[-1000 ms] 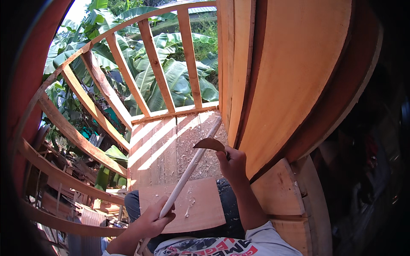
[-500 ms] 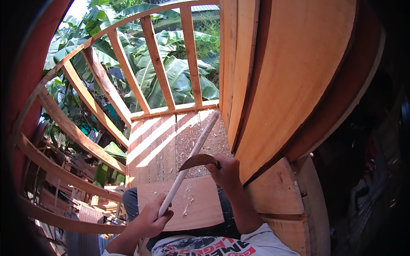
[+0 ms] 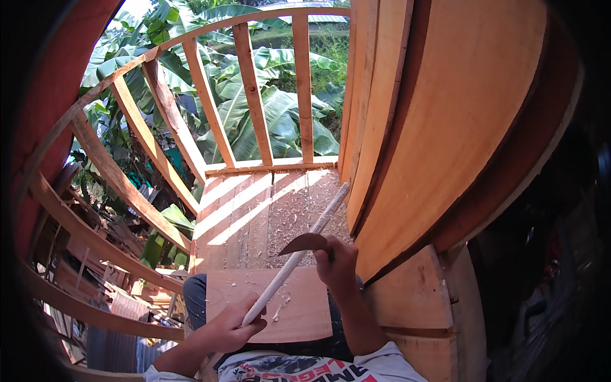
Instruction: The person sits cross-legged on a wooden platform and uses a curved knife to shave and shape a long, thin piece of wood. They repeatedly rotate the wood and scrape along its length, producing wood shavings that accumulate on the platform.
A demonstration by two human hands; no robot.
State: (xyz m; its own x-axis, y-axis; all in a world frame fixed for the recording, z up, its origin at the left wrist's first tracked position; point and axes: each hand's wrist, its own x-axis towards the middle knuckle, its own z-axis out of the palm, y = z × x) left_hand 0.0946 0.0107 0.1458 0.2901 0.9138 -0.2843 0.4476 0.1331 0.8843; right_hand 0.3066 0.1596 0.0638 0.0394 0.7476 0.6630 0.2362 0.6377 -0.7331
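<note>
My left hand [image 3: 237, 323] is closed round the near end of a pale, peeled wooden stick [image 3: 281, 277], which slants up and away to the right. My right hand [image 3: 337, 261] grips a knife [image 3: 304, 243] with a broad, curved, dark blade; its handle is mostly hidden in the fist. The blade lies across the stick around its middle, pointing left. Under the stick, a flat wooden board [image 3: 267, 299] rests on my lap, with a few curled shavings [image 3: 280, 307] on it.
A slatted wooden railing [image 3: 254, 95] runs along the left and far sides, with banana leaves beyond. Tall wooden boards [image 3: 458, 114] stand close on the right. Shavings litter the plank floor [image 3: 245, 216]. Wooden blocks [image 3: 407, 299] sit beside my right arm.
The view has shifted slightly. My hands still hold the stick and knife; the stick's far end has dropped nearer, and the blade sits a little farther right.
</note>
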